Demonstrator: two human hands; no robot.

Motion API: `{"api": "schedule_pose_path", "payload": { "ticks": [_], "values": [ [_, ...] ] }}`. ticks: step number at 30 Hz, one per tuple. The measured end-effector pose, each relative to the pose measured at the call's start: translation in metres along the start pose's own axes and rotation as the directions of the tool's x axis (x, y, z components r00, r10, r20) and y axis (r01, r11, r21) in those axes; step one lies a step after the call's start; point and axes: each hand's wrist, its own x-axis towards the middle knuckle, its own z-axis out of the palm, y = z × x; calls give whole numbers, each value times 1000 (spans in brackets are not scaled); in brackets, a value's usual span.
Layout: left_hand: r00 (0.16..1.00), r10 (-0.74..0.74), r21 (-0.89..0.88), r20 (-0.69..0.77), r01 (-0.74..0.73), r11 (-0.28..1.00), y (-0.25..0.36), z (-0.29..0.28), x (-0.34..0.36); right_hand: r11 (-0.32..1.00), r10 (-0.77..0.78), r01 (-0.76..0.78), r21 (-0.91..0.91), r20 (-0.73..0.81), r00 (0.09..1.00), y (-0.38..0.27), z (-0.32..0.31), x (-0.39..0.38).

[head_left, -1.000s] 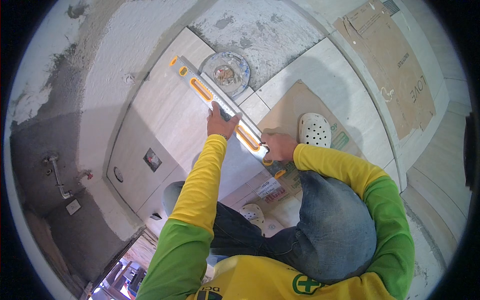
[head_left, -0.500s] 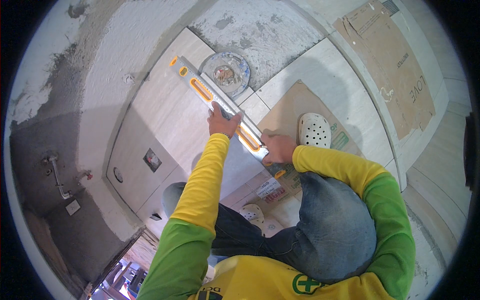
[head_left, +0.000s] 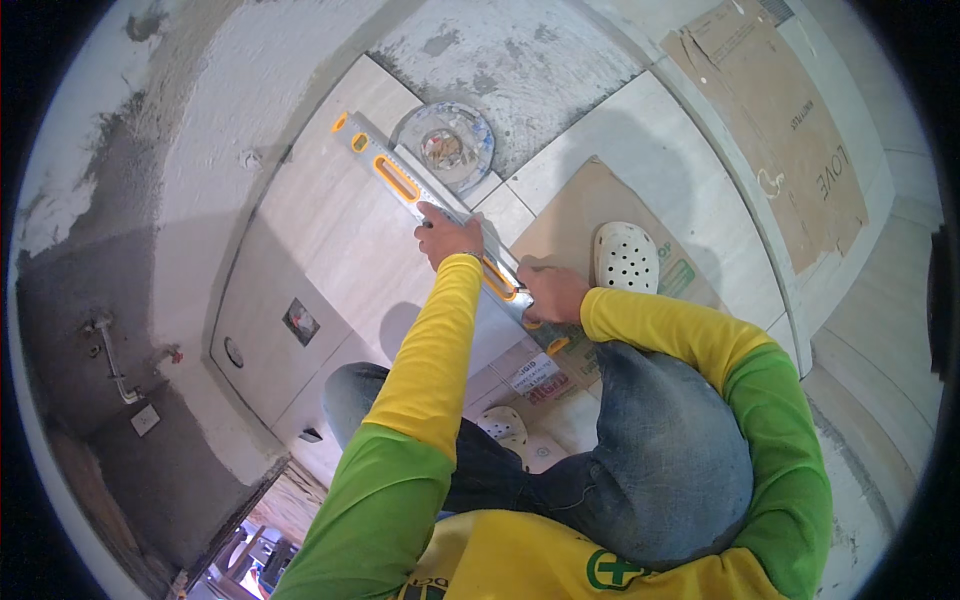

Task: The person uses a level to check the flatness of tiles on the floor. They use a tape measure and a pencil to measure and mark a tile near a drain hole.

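Note:
A silver and yellow spirit level [head_left: 397, 178] lies diagonally across the pale tiles [head_left: 306, 240]. My left hand [head_left: 446, 236] grips it near its middle, and my right hand [head_left: 553, 296] holds its lower end, with some fingertips hidden. Beside the level's upper half are a light straight strip and a round paint-stained disc [head_left: 442, 145] with an opening. A sheet of cardboard [head_left: 567, 208] lies on the floor to the right, under my white perforated clog [head_left: 626, 258].
A cardboard piece [head_left: 770, 130] covers a ledge at the upper right. A rough plastered wall [head_left: 200, 120] with a pipe [head_left: 115, 365] is at the left. A bare concrete patch [head_left: 500, 60] lies at the top, and my other clog [head_left: 505, 435] is below.
My left hand and yellow sleeve have shifted slightly rightward and rotated over the level. The level sits a little further left in the view. My right hand stays at the lower end.

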Motion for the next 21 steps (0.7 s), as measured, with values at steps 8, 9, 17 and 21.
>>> {"api": "schedule_pose_path", "payload": {
  "ticks": [8,9,17,21],
  "values": [
    [1000,-16,9,-8,16,1000,3,1,-1,1000,9,-9,-9,-8,1000,0,-1,-2],
    [1000,-14,7,-10,14,1000,3,1,-2,1000,10,-10,-10,-8,1000,0,-1,-3],
    [999,29,-19,-16,-29,999,-3,0,-1,999,24,-24,-22,-4,1000,0,1,0],
    [1000,24,-24,-8,-25,999,-2,-1,-1,1000,16,-17,-18,-15,1000,1,2,0]
  ]
}}
